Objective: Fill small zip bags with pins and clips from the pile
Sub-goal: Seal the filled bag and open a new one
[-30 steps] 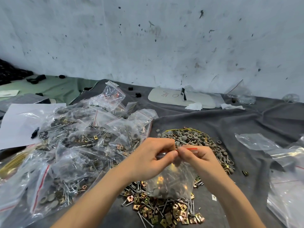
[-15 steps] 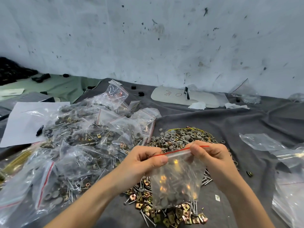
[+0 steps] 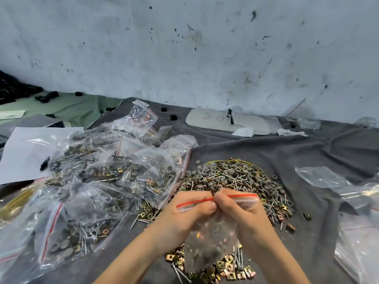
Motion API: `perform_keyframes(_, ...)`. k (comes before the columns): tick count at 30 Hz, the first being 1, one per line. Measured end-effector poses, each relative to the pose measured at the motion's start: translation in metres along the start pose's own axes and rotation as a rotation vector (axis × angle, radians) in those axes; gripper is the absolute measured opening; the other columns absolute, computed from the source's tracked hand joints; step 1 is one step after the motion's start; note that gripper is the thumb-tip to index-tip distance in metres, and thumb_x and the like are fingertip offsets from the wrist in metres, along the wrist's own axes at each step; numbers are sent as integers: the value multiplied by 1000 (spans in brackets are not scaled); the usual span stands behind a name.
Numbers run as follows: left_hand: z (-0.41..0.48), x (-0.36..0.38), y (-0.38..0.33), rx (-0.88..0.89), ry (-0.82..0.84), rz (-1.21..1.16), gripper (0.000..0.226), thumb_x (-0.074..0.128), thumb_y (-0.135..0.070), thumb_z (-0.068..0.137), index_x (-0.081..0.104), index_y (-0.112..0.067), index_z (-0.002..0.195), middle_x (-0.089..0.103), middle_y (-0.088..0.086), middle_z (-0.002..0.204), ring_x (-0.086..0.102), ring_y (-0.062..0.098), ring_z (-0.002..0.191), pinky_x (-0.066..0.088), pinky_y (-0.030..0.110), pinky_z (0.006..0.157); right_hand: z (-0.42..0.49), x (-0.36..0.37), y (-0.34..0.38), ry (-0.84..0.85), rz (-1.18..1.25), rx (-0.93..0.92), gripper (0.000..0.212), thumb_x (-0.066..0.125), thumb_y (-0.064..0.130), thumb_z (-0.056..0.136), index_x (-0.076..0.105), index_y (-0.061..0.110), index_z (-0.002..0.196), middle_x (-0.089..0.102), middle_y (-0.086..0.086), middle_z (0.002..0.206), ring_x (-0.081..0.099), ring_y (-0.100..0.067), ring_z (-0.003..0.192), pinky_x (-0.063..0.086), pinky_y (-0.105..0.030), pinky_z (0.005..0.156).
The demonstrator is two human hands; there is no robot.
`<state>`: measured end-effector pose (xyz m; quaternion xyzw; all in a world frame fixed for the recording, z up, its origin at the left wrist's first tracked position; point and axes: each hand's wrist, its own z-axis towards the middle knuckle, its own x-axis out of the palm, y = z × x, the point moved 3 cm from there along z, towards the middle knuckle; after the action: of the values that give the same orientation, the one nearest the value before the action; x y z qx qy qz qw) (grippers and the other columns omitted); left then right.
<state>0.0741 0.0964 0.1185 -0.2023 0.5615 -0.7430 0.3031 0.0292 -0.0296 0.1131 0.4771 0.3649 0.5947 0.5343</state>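
Both hands up front, close together, knuckles nearly touching. Left hand [image 3: 189,214] pinches the top edge of a small zip bag [image 3: 211,251] at the left part of its red zip strip [image 3: 244,195], thumb on the near side. Right hand [image 3: 239,212] pinches the same edge just right of it, fingers curled over the strip. Right end of the strip sticks out free past the right hand. Can't tell if the zip is sealed.

Bag hangs from the pinch, between the wrists, above the near edge of the loose pile [image 3: 235,179]. Its contents are blurred: grey round bits and some brass glints.

Pile sits on a grey cloth [image 3: 276,150], centre: grey round caps, steel pins, a few yellow wires along the far edge. Square brass clips [image 3: 227,270] are clustered at the near edge, under the bag.

Left: heap of filled zip bags [image 3: 102,181], red strips, same mix inside, spreading from the near left up to the far middle. It partly overlaps a white paper sheet [image 3: 20,152] at far left.

Right: stack of empty clear bags [image 3: 356,232], touching the frame edge.

Far: white oval panel [image 3: 215,120] with handwriting, tissue scraps [image 3: 243,132] beside it, all against a scuffed white wall [image 3: 184,48].
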Motion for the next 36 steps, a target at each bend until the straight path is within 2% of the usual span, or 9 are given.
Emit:
perform_keyframes(2, 0, 1, 0, -8, -35, -25, 61, 59, -38, 78, 56, 22, 86, 51, 31, 76, 45, 24, 78, 33, 39, 72, 0, 3, 0, -16, -17, -33, 27, 70, 38, 73, 69, 12, 65, 59, 0, 61, 53, -12, 59, 42, -19, 55)
perform_keyframes(6, -4, -5, 4, -26, -179, -102, 38, 67, -50, 72, 69, -13, 64, 53, 6, 61, 47, 18, 64, 36, 30, 63, 1, -3, -3, -81, -4, 68, 57, 61, 65, 76, 75, 10, 68, 69, -8, 63, 63, -17, 58, 50, -20, 60)
perform_keyframes(10, -2, -15, 16, -78, -302, -177, 77, 76, -66, 63, 59, 8, 69, 51, 18, 66, 47, 29, 67, 37, 35, 68, 2, -2, -2, -122, -60, 56, 61, 42, 51, 88, 70, 7, 56, 66, -8, 54, 60, -12, 50, 48, -15, 54)
perform_keyframes(13, -3, -15, 20, -157, -172, 3, 81, 71, -83, 47, 61, -10, 80, 67, -4, 71, 64, 10, 70, 48, 15, 73, 3, -7, -5, -238, 117, 113, 66, 41, 59, 80, 68, 2, 61, 65, -11, 57, 65, -20, 57, 53, -23, 62)
perform_keyframes(16, -19, -13, 35, -251, 32, 70, 53, 73, -59, 71, 62, -34, 116, 67, -11, 119, 65, 11, 110, 51, 27, 92, 9, -15, -4, -302, 402, 162, 68, 43, 64, 78, 61, -2, 76, 64, -15, 70, 64, -26, 71, 54, -39, 76)
perform_keyframes(23, -30, -5, 51, -363, 21, -192, 33, 79, -28, 77, 61, -15, 101, 70, 15, 111, 69, 31, 101, 57, 35, 81, 21, -23, 1, -269, 837, 167, 59, 40, 65, 85, 74, 19, 103, 68, -3, 111, 53, -12, 120, 35, -32, 110)
perform_keyframes(30, -24, -20, 45, -281, -275, -294, 61, 90, -54, 50, 76, -12, 91, 72, 15, 83, 70, 23, 68, 58, 27, 57, 5, -7, -20, -35, 398, 333, 77, 78, 62, 58, 62, 27, 124, 64, -4, 126, 62, -22, 113, 52, -39, 90)
perform_keyframes(33, -24, -20, 42, -282, -294, -273, 51, 84, -45, 63, 76, -8, 97, 73, 17, 81, 70, 21, 65, 54, 21, 54, -4, 5, -32, -47, 383, 413, 34, 58, 47, 87, 68, 31, 115, 69, -3, 115, 70, -20, 93, 56, -38, 74)
perform_keyframes(36, -29, -20, 41, -335, -266, -263, 26, 64, -24, 81, 76, -6, 96, 74, 18, 96, 73, 22, 83, 57, 23, 69, -4, 7, -36, -99, 579, 460, 37, 40, 40, 95, 62, 30, 124, 67, -7, 119, 67, -24, 86, 56, -38, 70)
